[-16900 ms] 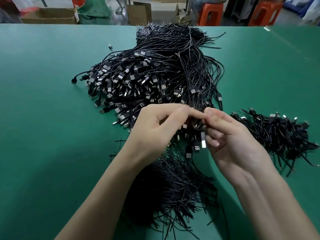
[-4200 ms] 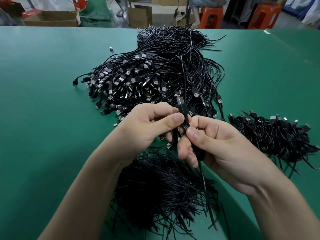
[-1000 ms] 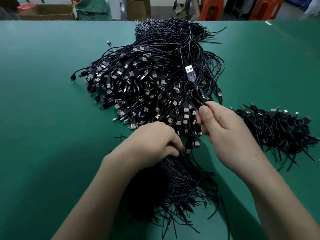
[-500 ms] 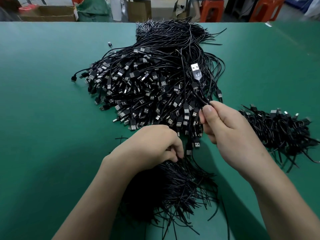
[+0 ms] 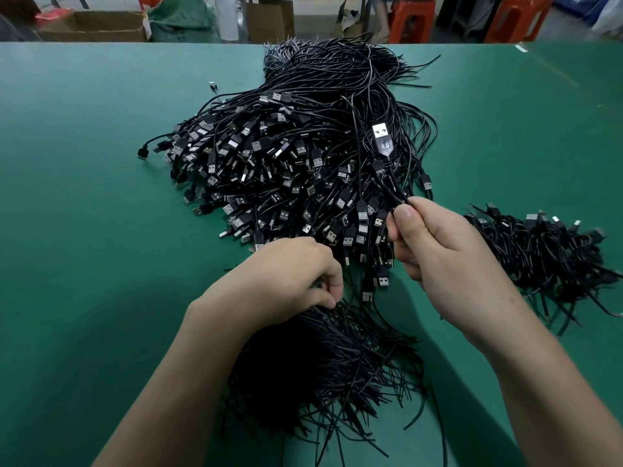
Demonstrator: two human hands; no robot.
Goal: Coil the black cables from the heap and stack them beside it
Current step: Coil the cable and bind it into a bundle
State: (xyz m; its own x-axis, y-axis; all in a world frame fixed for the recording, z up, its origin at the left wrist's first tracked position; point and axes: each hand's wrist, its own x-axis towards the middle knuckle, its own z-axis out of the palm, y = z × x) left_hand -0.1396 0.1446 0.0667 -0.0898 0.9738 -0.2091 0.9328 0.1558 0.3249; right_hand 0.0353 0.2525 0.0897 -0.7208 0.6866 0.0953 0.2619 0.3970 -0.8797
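Note:
A large heap of black USB cables covers the middle of the green table, plugs fanned toward me. My right hand pinches one black cable just below its USB plug, which sticks up over the heap. My left hand is curled at the heap's near edge, fingertips pinching cable strands where the loose tail ends spread toward me. To the right lies the stack of coiled cables.
Beyond the table's far edge stand cardboard boxes, a green sack and orange stools. A single small loose plug lies left of the heap's top.
My right hand has kept the cable raised with its plug pointing up, drifting slightly. The left hand stays curled at the heap's near edge, barely shifted.

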